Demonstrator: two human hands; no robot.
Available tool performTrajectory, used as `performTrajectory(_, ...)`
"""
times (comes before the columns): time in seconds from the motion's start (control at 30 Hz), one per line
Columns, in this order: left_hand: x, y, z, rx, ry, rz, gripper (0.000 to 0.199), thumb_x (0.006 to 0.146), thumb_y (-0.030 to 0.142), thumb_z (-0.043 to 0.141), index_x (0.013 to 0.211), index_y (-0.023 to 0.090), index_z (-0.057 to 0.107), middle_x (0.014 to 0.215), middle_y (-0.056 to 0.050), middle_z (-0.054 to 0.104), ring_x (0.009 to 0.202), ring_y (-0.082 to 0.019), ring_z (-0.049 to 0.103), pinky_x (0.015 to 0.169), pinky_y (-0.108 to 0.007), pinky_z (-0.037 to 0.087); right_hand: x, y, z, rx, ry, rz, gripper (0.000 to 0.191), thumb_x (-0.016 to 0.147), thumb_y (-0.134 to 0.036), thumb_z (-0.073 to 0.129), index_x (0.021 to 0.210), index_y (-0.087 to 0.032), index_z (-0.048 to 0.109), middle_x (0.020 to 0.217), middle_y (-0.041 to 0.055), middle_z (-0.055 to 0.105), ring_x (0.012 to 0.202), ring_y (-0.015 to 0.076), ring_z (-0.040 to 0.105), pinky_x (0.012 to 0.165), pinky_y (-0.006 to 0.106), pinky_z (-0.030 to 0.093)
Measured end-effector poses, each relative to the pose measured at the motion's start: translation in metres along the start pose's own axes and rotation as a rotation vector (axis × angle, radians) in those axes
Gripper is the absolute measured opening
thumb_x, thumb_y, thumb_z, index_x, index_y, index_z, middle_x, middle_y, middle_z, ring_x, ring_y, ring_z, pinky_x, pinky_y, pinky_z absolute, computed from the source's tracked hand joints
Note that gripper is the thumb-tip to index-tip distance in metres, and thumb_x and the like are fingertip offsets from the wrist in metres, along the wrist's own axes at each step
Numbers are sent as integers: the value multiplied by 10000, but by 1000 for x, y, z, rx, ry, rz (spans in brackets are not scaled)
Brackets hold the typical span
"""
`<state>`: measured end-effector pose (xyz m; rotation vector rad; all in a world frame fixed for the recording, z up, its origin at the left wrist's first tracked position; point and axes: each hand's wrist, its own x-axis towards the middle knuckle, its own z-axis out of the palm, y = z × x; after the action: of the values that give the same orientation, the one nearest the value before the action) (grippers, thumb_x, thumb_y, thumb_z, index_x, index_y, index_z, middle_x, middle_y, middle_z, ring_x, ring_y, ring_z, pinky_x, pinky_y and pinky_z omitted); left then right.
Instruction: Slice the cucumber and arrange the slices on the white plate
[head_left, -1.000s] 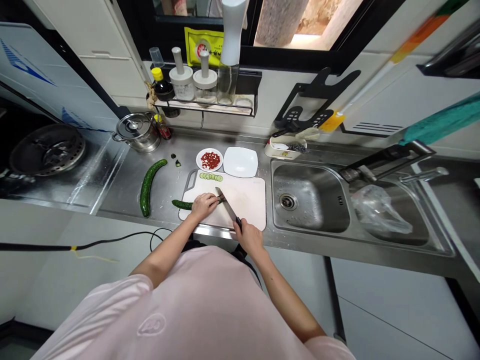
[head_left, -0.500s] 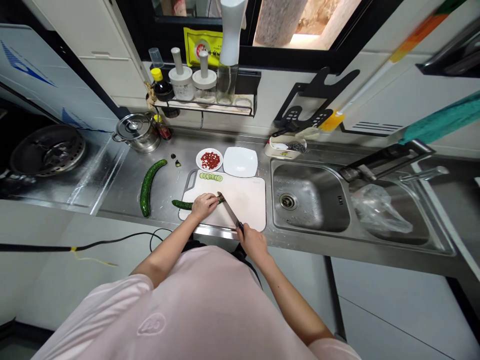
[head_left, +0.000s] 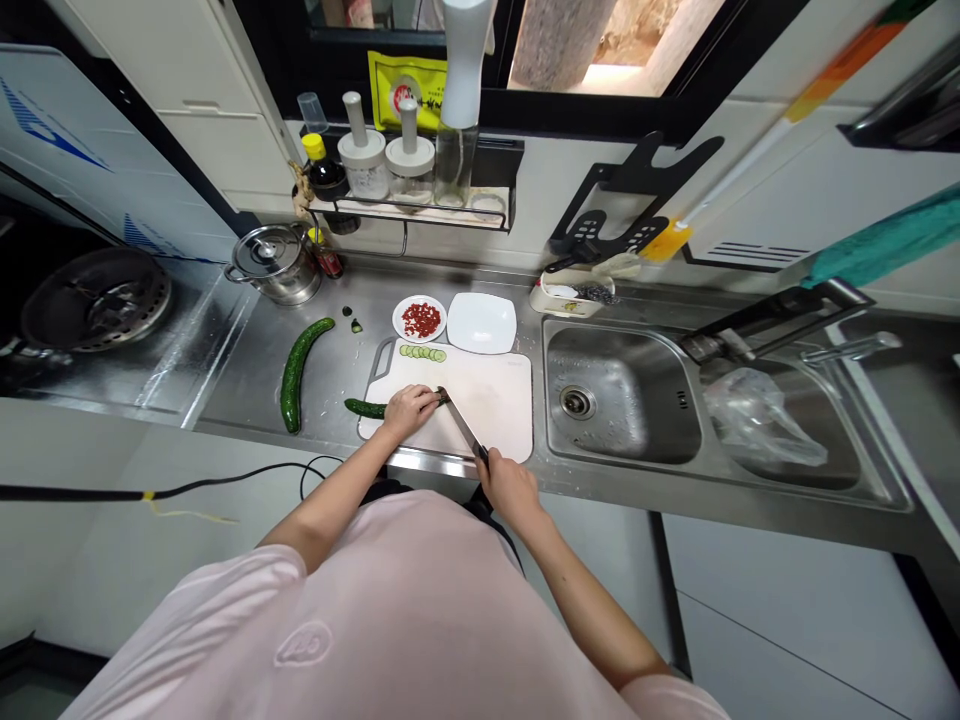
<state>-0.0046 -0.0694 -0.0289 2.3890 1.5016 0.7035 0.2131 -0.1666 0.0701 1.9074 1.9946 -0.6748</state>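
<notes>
My left hand [head_left: 410, 411] is closed over a cucumber [head_left: 364, 408] that lies across the left half of a white cutting board [head_left: 487, 390]. The cucumber's left end sticks out past my fingers and over the board's edge. In my right hand [head_left: 510, 487] is the black handle of a kitchen knife [head_left: 466, 424]. Its blade points up and left, with the tip beside my left fingertips at the cucumber's right end. A short row of cucumber slices [head_left: 423, 353] lies along the board's far edge.
A whole cucumber [head_left: 300, 375] lies left on the steel counter, near small cut ends [head_left: 356, 326]. Behind the board stand a plate of chopped red pieces [head_left: 421, 320] and a white square plate [head_left: 481, 323]. A lidded pot [head_left: 276, 264] is back left; a sink [head_left: 622, 390] is right.
The knife's tip has shifted very slightly at the cucumber's right end. Both hands keep almost the same place and hold.
</notes>
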Motion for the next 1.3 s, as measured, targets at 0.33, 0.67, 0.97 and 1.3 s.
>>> performTrajectory(0.33,2,2,-2,13,2,-5,234,899,324,477,985,256,684,949,-47,633,880,-150,558,789,-291,452,9,-2,4,8,21,-16,340,969,-417,296,1055,-174,517,876,109,677,847,223,653,721,289,399)
performTrajectory(0.67,1,0,0,5,-6,1,229,898,326,481,992,262,680,950,-37,638,885,-153,557,800,-290,448,23,-14,-3,25,-1,-2,354,967,-421,300,1061,-168,529,927,125,672,904,222,642,744,285,395)
performTrajectory(0.97,0,-1,0,5,-13,-5,234,899,335,480,995,261,680,955,-38,637,879,-149,561,796,-285,448,18,-6,5,6,28,-32,348,963,-423,303,1034,-174,536,887,106,682,857,237,654,706,290,399)
performTrajectory(1.3,1,-1,2,4,-19,-24,224,896,330,488,988,262,680,975,-28,644,901,-146,562,803,-275,449,9,-2,1,13,-15,-31,352,968,-416,298,1071,-167,525,909,118,675,881,226,648,726,285,395)
